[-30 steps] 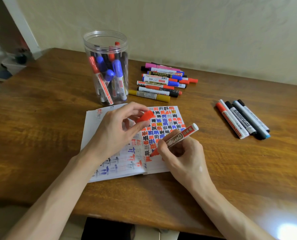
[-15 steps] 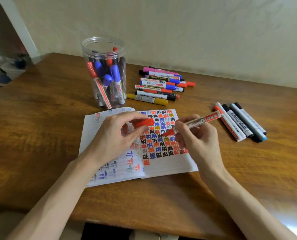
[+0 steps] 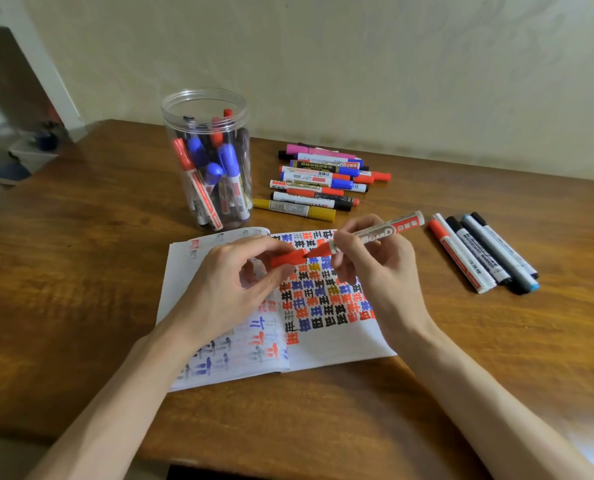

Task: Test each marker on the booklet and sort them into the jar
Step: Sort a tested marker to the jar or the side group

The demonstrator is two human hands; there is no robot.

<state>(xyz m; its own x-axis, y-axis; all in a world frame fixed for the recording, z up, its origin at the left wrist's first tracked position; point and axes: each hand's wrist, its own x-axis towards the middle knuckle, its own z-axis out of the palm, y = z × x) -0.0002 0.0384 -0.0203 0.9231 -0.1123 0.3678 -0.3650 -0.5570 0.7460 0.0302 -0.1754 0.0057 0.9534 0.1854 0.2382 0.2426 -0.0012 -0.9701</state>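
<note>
while the left hand point(image 3: 233, 289) pinches the red cap point(image 3: 286, 259) and the right hand point(image 3: 375, 271) grips the red marker point(image 3: 378, 233), tip at the cap's mouth above the booklet point(image 3: 326, 351) mid desk point(image 3: 80, 271), he'd best keep both in line, push home firmly, then on to the jar point(image 3: 205, 98) near the far edge.

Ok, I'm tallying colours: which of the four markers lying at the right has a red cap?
The leftmost marker of the four, nearest the right hand; the other three show no red.

Likely a home, wooden table point(image 3: 80, 271) against plain wall point(image 3: 392, 64), doorway point(image 3: 8, 84) at left
</note>
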